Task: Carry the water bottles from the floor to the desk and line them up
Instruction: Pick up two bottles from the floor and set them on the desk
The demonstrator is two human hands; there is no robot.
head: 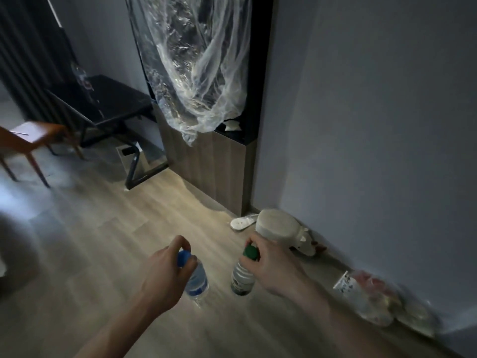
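Above the wooden floor (108,244), the left hand (165,275) pinches the blue-capped bottle (196,279) at its neck, clear with a pale label; the right hand (273,267) likewise grasps the green-capped bottle (241,279), dark-labelled, both hanging upright.

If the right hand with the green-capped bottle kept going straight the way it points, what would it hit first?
Probably the pale rounded bundle on the floor by the wall. The right hand, gripping the green-capped bottle at its cap, points up and slightly left in the picture, towards it. Depth is unclear, so the hand might pass above it.
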